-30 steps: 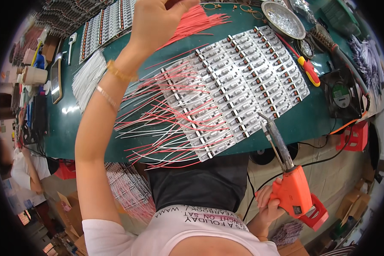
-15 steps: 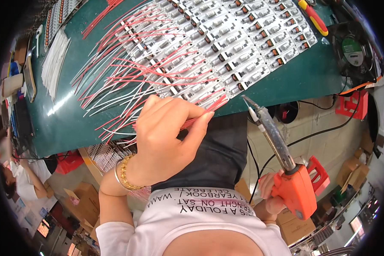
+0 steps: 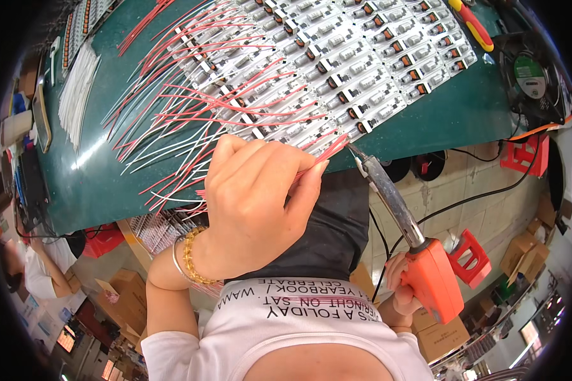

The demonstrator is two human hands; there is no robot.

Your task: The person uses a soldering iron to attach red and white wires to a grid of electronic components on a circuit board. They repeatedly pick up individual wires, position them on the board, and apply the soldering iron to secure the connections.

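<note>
Red wires [image 3: 331, 151] are bunched in the pinch of my left hand [image 3: 257, 197], at the near edge of the circuit boards. Their ends stick out to the right past my thumb and forefinger. My right hand [image 3: 401, 286] is closed around the orange handle of a soldering gun [image 3: 433, 279]. The gun's dark tip points up and left, very near the wire ends; whether they touch I cannot tell. Panels of small white circuit boards [image 3: 343, 57] lie on the green table, with red and white wires [image 3: 171, 120] fanning out from their left side.
White wires [image 3: 79, 95] lie in a pile at the left, more red wires [image 3: 143, 26] at the back. A red-yellow handled tool [image 3: 473, 25] and a black fan [image 3: 527, 79] are at the far right. Black cables and a red plastic stool [image 3: 470, 259] stand below the table.
The soldering gun has moved left and its tip has come up close to the wire ends. My left hand has shifted slightly right with the red wires.
</note>
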